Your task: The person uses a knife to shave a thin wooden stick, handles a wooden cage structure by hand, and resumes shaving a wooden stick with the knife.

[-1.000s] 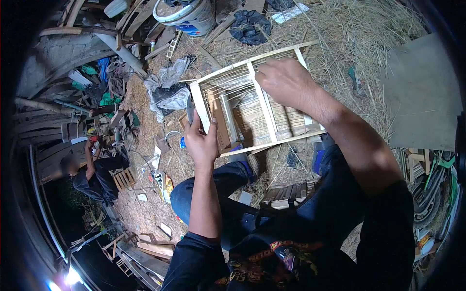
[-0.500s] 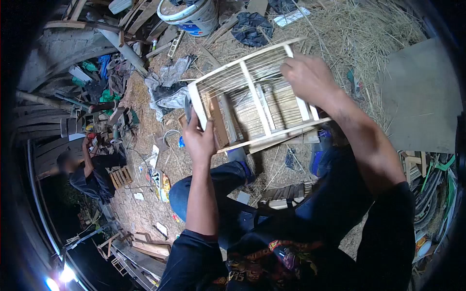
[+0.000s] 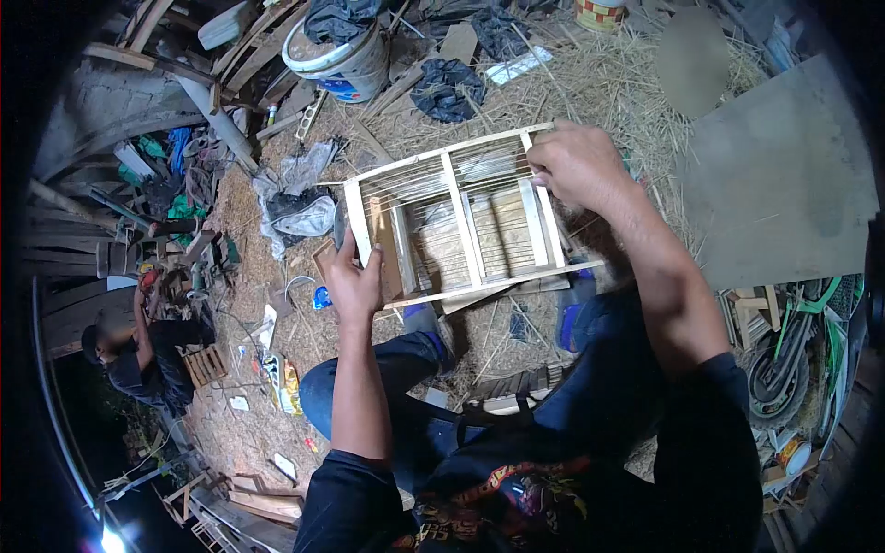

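Observation:
A pale wooden cage (image 3: 456,221) with thin parallel bars is tilted above the ground in front of my legs. My left hand (image 3: 355,286) is closed on its left end, thumb on the near side. A flat grey piece shows just behind those fingers; what it is I cannot tell. At the far right corner of the cage, my right hand (image 3: 576,166) has its fingers curled in against the end upright. Whether a thin bar is also pinched there is hidden. Through the bars, the slatted far side shows.
Behind the cage stand a white bucket (image 3: 341,69) and black plastic (image 3: 447,90). A flat board (image 3: 779,175) lies right, above a green motorbike (image 3: 793,359). Another person (image 3: 138,355) sits at left, near scrap wood. Wood pieces (image 3: 512,392) lie between my legs; straw and shavings cover the ground.
The camera view has shifted, so the surroundings sit further left. The cage has lowered and turned slightly in view. My right hand has come closer against the end upright; my left keeps its hold.

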Action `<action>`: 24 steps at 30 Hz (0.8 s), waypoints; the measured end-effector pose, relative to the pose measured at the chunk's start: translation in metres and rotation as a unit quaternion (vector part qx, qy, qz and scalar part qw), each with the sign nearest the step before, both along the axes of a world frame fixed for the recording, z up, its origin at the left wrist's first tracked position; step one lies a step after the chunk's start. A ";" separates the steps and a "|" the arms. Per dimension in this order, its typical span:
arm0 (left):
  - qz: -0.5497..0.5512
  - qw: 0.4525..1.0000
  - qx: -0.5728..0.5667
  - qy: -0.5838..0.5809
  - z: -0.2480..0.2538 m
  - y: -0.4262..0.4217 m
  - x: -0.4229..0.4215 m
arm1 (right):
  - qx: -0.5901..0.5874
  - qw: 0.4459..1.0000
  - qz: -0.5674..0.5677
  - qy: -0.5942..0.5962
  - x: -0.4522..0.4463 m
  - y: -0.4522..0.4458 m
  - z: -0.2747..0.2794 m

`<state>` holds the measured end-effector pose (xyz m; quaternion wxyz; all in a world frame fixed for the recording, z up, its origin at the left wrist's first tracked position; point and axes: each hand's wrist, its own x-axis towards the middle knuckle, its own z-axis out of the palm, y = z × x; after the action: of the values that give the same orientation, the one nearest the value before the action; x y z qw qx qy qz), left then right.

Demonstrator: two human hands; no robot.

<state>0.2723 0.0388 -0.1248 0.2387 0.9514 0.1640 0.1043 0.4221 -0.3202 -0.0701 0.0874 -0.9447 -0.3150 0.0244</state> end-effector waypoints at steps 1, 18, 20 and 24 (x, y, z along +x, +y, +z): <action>0.001 1.000 -0.004 -0.005 0.005 -0.005 0.000 | 0.005 1.000 -0.004 -0.020 0.003 -0.001 -0.008; 0.027 0.992 0.038 -0.117 0.036 -0.005 -0.041 | 0.502 0.823 -0.078 0.254 -0.118 0.040 0.059; 0.014 0.983 -0.086 -0.161 0.068 -0.006 -0.065 | 0.535 0.771 -0.057 0.341 -0.139 0.068 0.062; 0.042 0.887 -0.453 -0.084 0.135 -0.015 -0.135 | 0.553 0.712 -0.006 0.433 -0.189 0.129 0.085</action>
<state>0.1377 0.0233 0.0098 0.6518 0.7198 0.2127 0.1087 0.2334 -0.1910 0.0149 0.7209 -0.6158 -0.1944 0.2516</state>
